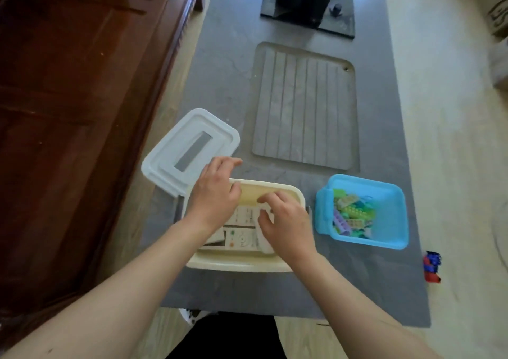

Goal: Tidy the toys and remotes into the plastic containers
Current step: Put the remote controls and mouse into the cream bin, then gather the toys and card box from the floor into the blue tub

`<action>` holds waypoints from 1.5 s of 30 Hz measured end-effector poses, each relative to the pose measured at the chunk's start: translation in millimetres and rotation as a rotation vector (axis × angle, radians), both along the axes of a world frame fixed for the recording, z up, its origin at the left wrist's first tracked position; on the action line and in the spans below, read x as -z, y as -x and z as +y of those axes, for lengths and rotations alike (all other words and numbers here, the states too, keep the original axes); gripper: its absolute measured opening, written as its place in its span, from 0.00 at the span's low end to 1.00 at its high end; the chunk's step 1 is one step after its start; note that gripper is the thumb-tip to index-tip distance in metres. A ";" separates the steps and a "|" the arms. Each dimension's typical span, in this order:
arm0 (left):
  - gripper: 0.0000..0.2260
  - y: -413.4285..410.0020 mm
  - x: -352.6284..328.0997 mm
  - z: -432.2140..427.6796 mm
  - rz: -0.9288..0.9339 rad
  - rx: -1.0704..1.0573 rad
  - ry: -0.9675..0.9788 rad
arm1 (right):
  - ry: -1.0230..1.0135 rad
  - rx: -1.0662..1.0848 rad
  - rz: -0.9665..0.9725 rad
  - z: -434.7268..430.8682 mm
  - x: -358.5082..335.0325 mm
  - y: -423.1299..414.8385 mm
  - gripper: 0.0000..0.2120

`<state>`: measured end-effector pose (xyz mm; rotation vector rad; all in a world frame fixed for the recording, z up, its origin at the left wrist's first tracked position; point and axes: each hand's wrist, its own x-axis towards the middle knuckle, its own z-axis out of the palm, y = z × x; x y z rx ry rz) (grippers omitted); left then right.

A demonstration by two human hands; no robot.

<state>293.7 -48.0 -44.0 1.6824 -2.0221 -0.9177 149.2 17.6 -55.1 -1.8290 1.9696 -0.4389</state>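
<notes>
Right hand is curled down inside the cream rectangular plastic container at lower centre, fingers wrapped round the top end of a white remote control that sits tilted against the right wall, probably so it can be nudged flat next to the others. Left hand isn't gripping anything as far as I can see; it's loosely open, palm down, fingers draped over the container's far-left rim, which looks like it's just steadying the tub while the other hand shuffles things. Two more pale button-covered remotes already lie flat side by side on the bottom, so space is getting tight. Just right of that sits the blue plastic tub holding pastel building bricks, toys kept apart from remotes. The translucent white lid is parked off to the upper left, out of the way. One red-and-blue toy is down at the grey tabletop right edge, not yet binned.
</notes>
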 end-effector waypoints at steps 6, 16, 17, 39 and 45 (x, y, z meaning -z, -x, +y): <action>0.20 114.3 -17.5 22.1 0.189 0.147 -0.039 | 0.023 0.324 0.103 28.2 -27.1 109.8 0.07; 0.32 224.6 29.5 35.6 -0.091 0.068 -0.423 | -0.050 0.477 0.066 74.6 -10.5 216.2 0.10; 0.33 242.8 34.5 40.2 -0.129 0.030 -0.427 | -0.045 0.470 0.047 84.1 -9.5 236.8 0.11; 0.11 589.9 90.5 238.6 0.272 -0.129 -0.671 | -0.019 0.857 -0.063 300.2 24.9 570.6 0.11; 0.13 642.5 121.8 259.3 0.339 -0.331 -0.720 | -0.089 0.861 -0.087 325.4 48.7 622.1 0.09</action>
